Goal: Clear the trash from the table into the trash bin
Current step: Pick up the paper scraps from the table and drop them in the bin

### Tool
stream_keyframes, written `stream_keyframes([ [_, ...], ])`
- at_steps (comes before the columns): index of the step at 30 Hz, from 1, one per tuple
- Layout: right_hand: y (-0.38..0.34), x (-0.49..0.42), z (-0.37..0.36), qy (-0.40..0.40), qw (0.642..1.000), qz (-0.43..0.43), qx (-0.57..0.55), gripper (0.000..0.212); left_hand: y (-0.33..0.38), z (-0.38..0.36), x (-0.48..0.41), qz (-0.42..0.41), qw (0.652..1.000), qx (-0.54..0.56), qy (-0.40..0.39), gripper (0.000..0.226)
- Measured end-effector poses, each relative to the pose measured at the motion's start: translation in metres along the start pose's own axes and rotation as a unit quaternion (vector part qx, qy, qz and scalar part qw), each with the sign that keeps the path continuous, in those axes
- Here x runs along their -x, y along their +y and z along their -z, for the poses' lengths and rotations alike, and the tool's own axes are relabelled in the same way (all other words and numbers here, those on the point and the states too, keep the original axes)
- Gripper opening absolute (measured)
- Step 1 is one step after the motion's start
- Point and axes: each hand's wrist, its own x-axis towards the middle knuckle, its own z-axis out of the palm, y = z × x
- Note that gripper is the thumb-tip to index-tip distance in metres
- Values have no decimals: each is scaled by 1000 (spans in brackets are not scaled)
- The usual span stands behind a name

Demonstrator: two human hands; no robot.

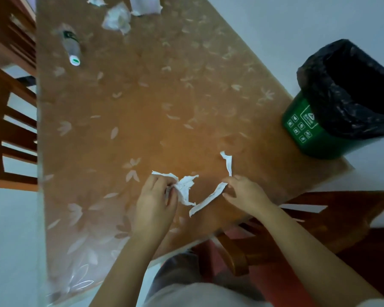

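Reaches forward with both bare arms; curls left grip [156,200] round crumpled paper [185,185], pinches paper strip [208,199] with right grip [244,193].

The single head camera looks steeply down, close over the near edge of the table [142,120].

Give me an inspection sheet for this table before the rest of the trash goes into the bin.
Surface: table under a clear, flower-patterned cover.
Job's things: crumpled scrap, long strip and short strip near the front edge; paper wads at the far end; trash bin, black-lined, on the floor to the right.
Clutter: bottle lying on its side, far left; possibly trash too.
Hands: left hand grips the crumpled scrap; right hand has fingertips at the long strip, grip unclear.
Cables: nothing seen.
Surroundings: wooden chair on the left, second chair near right; pale floor.
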Motion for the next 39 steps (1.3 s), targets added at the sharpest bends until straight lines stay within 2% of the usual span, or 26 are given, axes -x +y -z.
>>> stream_keyframes([
  [6,10,-24,-19,-27,999,8,19,34,-8,-2,-12,11,1000,3,-2,17],
  [19,8,-23,-28,62,996,21,-54,11,-5,-12,-7,10,1000,-3,11,17],
  [27,26,7,14,209,960,-34,-181,15,35,-27,-24,-45,999,27,-15,16],
  [31,41,24,42,284,939,-48,-187,22,64,-37,-36,-100,994,36,-20,15],
  [39,73,48,103,425,881,-48,-204,13,125,-62,-52,-161,984,77,1,17],
])
